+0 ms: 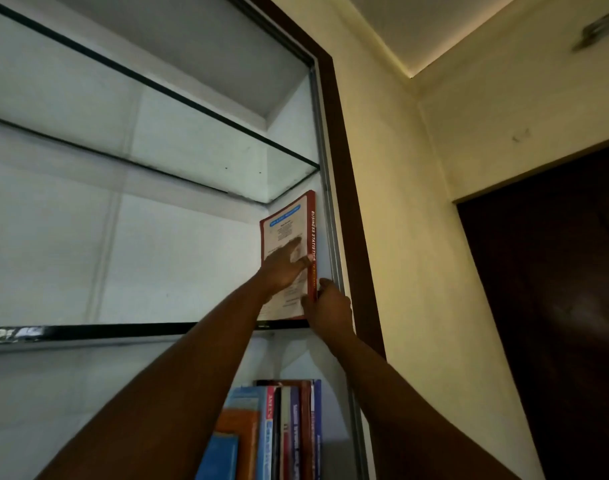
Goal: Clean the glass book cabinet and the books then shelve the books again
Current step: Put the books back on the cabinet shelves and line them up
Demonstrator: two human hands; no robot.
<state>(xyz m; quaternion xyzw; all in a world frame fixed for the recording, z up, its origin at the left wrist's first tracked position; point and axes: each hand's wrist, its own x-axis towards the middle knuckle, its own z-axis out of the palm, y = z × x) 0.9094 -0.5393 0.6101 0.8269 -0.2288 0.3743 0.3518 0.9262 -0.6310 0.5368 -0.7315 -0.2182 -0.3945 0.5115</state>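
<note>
Right grip (331,306) pinches spine of red book (285,223), left grip (284,268) flat on cover; lower cover hidden

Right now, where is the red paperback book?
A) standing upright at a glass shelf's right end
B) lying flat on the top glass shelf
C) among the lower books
A: the red paperback book stands upright at the right end of the dark-edged glass shelf, with the left hand pressing its cover.

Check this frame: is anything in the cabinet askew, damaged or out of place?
Nothing plainly damaged. The red book stands upright at the right end of the glass shelf, left hand flat on its cover, right hand gripping its spine. Below, the leftmost books lean rightwards, possibly lens distortion.
</note>
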